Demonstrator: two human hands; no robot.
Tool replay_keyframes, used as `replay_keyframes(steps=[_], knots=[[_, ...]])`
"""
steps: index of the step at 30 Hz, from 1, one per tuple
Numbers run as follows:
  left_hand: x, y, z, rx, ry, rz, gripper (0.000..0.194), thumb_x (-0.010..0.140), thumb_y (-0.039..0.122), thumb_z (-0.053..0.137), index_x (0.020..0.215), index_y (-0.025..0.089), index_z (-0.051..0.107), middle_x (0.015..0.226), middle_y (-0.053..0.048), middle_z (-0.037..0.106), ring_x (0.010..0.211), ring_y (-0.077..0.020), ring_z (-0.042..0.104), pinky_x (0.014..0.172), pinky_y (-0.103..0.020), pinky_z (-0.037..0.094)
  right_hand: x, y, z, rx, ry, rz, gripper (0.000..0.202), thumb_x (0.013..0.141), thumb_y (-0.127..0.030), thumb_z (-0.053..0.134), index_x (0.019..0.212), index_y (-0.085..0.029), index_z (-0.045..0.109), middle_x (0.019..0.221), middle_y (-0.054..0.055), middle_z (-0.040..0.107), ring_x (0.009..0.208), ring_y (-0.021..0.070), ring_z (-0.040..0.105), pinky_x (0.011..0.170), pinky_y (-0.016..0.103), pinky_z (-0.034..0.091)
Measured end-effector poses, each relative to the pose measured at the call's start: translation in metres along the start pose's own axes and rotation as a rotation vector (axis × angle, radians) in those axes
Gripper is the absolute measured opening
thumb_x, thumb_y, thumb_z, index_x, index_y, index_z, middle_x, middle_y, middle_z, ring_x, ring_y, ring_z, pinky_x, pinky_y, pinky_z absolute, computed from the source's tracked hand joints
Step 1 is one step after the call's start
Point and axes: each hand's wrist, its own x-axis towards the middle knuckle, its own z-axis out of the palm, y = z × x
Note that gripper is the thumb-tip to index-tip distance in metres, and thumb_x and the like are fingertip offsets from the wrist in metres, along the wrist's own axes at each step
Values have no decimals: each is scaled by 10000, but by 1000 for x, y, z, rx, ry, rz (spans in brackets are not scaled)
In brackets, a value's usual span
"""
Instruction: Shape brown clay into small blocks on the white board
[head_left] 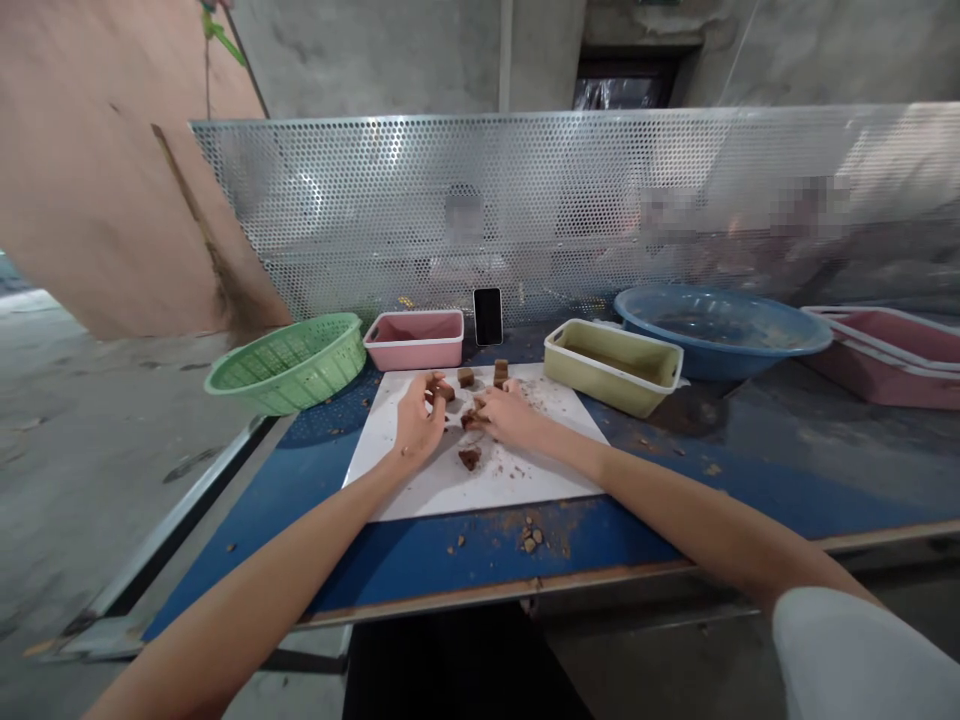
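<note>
On a white board (405,490) my left hand (421,418) curls its thumb and fingers round a brown earthy lump (445,391). My right hand (514,416), coming in from the other side, has its fingers closed on a dark reddish-brown piece (469,418), partly hidden by the fingertips. A loose broken chunk (469,458) lies nearer to me between the hands. Behind them stand a small brown block (466,377) and a taller pair of brown blocks (501,372). Crumbs are scattered over the board, mostly by my right hand.
Around the board on the blue table (360,580) are a green basket (292,365), a pink bin (416,350), a yellow-green bin (611,375), a blue basin (720,330) and more pink bins (900,360). A phone (488,317) leans against the perforated metal panel (540,180).
</note>
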Motion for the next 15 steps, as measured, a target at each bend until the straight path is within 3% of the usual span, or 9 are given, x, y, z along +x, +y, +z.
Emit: replay_keyframes(steps=[5,15], knots=[[-1,0,1,-1,-6,-11,257,913,182,518,1150,216,613,1007,-56,765,883,-203,715,858,-379,560,2,-4,-2,0,-40,-63,292,1070,-280,620,857,-181,793,981,93,745,1029,257,538,826,388,235],[-1,-2,1,14,-12,19,286,905,155,507,1164,220,608,1018,-57,761,913,-206,715,871,-378,552,3,3,2,-23,-30,-28,296,1066,-286,608,855,-170,780,973,104,734,997,251,535,820,378,245]])
